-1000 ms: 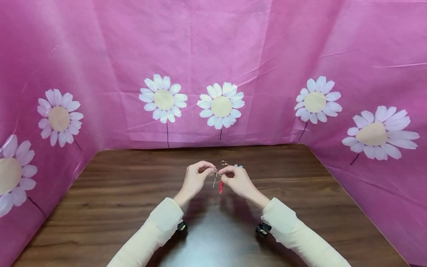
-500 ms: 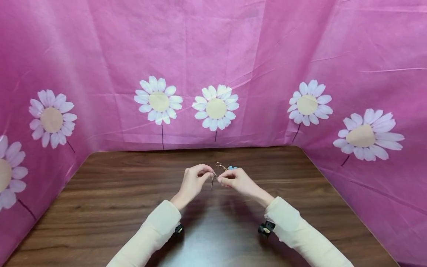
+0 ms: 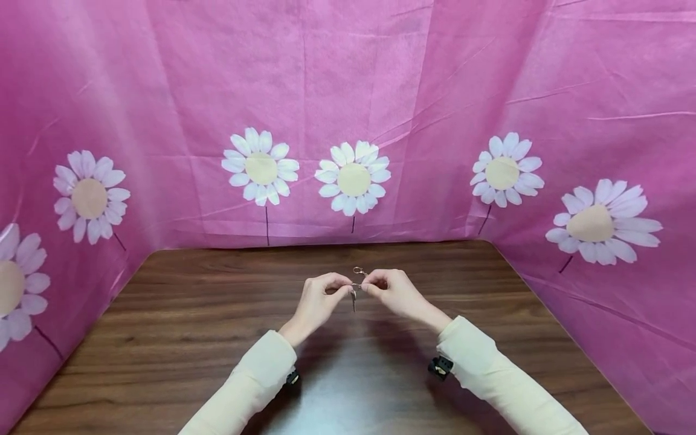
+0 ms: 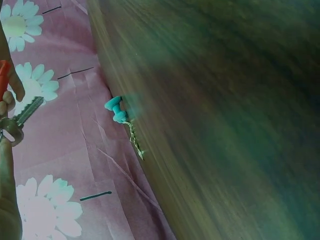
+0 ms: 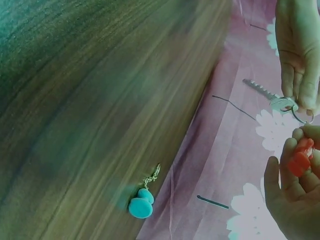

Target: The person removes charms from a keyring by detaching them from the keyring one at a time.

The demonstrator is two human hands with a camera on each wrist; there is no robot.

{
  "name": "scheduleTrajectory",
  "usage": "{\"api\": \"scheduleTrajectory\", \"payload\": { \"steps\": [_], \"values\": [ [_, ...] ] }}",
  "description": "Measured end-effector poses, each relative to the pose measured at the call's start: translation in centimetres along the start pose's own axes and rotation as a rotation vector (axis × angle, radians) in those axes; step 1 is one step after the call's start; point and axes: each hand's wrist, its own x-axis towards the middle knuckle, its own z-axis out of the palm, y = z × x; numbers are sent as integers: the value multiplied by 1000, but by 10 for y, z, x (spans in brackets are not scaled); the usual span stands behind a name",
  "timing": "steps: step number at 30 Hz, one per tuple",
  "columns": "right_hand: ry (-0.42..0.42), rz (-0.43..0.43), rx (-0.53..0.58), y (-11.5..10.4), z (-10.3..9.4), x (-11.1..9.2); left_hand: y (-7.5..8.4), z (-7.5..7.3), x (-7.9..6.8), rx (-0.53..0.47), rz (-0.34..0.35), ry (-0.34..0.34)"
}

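Note:
In the head view, my left hand (image 3: 321,299) and right hand (image 3: 394,293) meet over the table, pinching a metal key ring (image 3: 356,284) between them. A silver key (image 3: 354,301) hangs from that ring. The right wrist view shows the left thumb and finger on the ring beside the key (image 5: 262,90). Against the curled fingers of the right hand (image 5: 295,200) sits a red charm (image 5: 301,157), hidden in the head view. Beyond the hands lies a blue charm (image 5: 141,206) with a gold chain and clasp (image 3: 359,270); the right hand hides the blue part from the head camera.
Brown wood-grain table (image 3: 217,350) lies under both forearms. Pink cloth with printed daisies (image 3: 304,78) encloses its back and sides. The blue charm (image 4: 115,107) rests near the far table edge. A dark camera (image 3: 440,366) sits at the right wrist.
The red charm, hanging below the fingers at first, is now out of the head view. My right hand has shifted slightly right and covers the blue charm; the ring shows between the fingertips.

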Motion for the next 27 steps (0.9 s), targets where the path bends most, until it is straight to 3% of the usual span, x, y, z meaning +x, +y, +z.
{"api": "scheduleTrajectory", "payload": {
  "steps": [7, 14, 21, 27],
  "values": [
    [11, -66, -19, -2, 0, 3, 7, -1, -2, -29, -64, -41],
    [6, -104, -31, -3, 1, 3, 38, -9, -6, -66, -72, -100],
    [40, -103, -29, -1, 0, 4, 39, -9, -8, -154, -116, -135],
    [46, -88, -32, -1, 1, 4, 38, -8, -8, -142, -123, -138]
  ]
}}
